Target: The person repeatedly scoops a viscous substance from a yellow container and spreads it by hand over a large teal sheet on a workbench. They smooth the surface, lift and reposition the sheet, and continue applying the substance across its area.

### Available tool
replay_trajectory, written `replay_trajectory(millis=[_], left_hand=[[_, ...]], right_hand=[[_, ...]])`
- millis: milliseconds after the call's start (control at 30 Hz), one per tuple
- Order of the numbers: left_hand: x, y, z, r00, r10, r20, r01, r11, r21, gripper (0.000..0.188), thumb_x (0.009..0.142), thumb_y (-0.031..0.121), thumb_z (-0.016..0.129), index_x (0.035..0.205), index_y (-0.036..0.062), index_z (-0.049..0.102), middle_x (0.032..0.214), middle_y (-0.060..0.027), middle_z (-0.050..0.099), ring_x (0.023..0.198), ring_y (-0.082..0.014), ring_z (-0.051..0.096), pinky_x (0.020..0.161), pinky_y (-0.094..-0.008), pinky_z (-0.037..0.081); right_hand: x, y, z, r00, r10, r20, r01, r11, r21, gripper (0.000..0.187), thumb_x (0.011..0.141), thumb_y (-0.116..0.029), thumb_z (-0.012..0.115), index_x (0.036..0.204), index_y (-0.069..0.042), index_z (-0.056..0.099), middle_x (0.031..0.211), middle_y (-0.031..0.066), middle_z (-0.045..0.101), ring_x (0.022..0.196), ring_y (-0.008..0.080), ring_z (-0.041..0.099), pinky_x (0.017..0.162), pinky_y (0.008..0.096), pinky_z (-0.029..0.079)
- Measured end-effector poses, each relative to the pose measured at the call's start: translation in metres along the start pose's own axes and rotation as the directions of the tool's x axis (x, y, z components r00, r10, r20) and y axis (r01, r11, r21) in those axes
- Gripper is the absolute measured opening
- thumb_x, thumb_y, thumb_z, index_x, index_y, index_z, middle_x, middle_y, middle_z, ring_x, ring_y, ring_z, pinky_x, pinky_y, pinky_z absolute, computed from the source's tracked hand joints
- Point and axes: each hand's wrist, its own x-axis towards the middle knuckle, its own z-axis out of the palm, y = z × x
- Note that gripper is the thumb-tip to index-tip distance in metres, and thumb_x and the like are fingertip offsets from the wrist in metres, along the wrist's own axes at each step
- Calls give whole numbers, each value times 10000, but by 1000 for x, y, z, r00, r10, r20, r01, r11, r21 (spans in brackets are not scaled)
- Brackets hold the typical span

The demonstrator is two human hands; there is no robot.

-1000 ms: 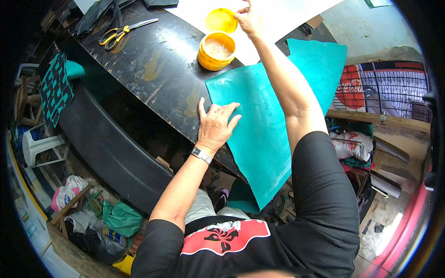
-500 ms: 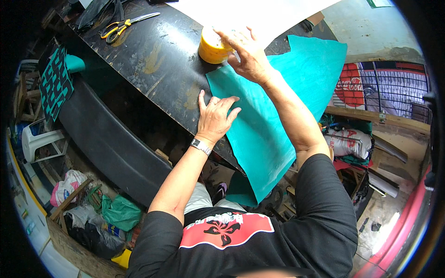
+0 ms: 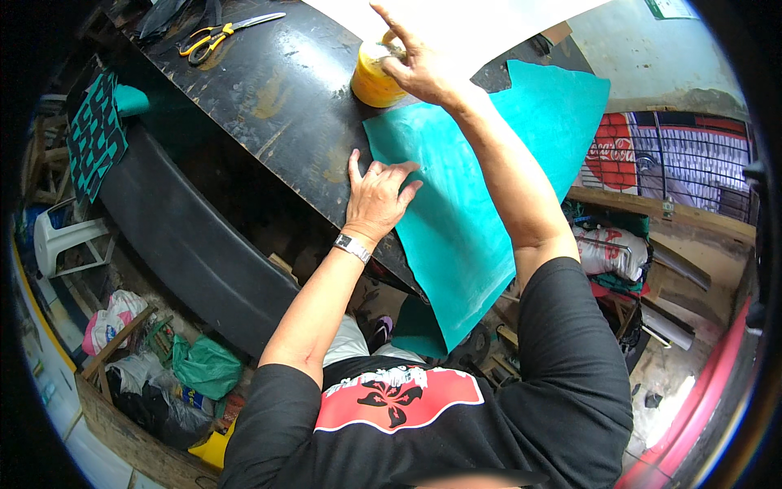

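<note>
My left hand [image 3: 376, 200] rests with fingers spread across the table edge and the near left border of a teal sheet [image 3: 481, 163], which looks like leather or vinyl. The sheet lies partly on the dark table and hangs over its front edge. At the sheet's far left corner stands a yellow tub [image 3: 376, 85] with a pale, crusted top. Over its right side is my right hand [image 3: 423, 72], one finger stretched out past the tub and the thumb near its rim. I see nothing held in either hand; part of the right fingers overlaps the tub.
Scissors with yellow and black handles [image 3: 213, 41] lie on the black table [image 3: 269, 122]. A large white sheet [image 3: 489, 20] covers its far side. Left of the table are a long black curved panel [image 3: 187, 244], a white stool [image 3: 69, 244] and bags [image 3: 208, 367].
My right hand has shifted slightly, its fingers now reaching farther up beyond the tub. The left hand stays in nearly the same place, and the view has moved a little.
</note>
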Motion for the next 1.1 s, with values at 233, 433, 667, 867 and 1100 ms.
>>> replay_trajectory(millis=[233, 433, 667, 867, 1100], left_hand=[[0, 0, 0, 1000, -1, -13, 1, 1000, 3, 289, 890, 341, 661, 1139, 195, 659, 945, -14, 700, 940, -206, 610, 1111, -619, 197], [1, 0, 1, 1000, -11, -13, 12, 1000, 18, 276, 898, 348, 652, 1130, 200, 662, 938, -10, 697, 940, -204, 611, 1110, -611, 205], [1, 1, -1, 999, -35, 20, 35, 999, 16, 266, 913, 352, 632, 1132, 203, 655, 965, -10, 700, 948, -204, 609, 1111, -607, 200], [2, 1, 0, 1000, -31, 4, 31, 1000, 2, 268, 909, 354, 637, 1130, 204, 653, 971, -5, 703, 941, -204, 609, 1116, -610, 193], [2, 2, 1, 1000, -12, -7, 12, 1000, 8, 259, 901, 353, 648, 1105, 193, 660, 992, 6, 705, 958, -205, 618, 1118, -607, 191]], right_hand=[[23, 2, 15, 959, -251, -135, 77, 685, -725, 741, 893, -515, 577, 1519, -211, 322, 1450, 239, 427, 1331, 473, 374, 1118, 588, 252], [21, 23, 34, 987, -63, 145, 156, 549, -821, 753, 803, -763, 530, 1448, -387, 434, 1547, 121, 355, 1446, 438, 223, 1136, 667, 173], [12, 20, 39, 963, -266, 49, 198, 572, -796, 484, 880, -513, 573, 1309, -290, 594, 1268, 106, 608, 1226, 307, 529, 1037, 549, 379], [7, 19, 40, 978, -209, -15, 126, 646, -753, 515, 875, -523, 576, 1338, -295, 566, 1289, 115, 593, 1215, 306, 535, 1048, 540, 368], [20, 29, 24, 986, -163, 32, 154, 827, -540, 957, 809, -728, 559, 1553, -236, 213, 1589, 173, 226, 1462, 384, 213, 1179, 558, 158]])
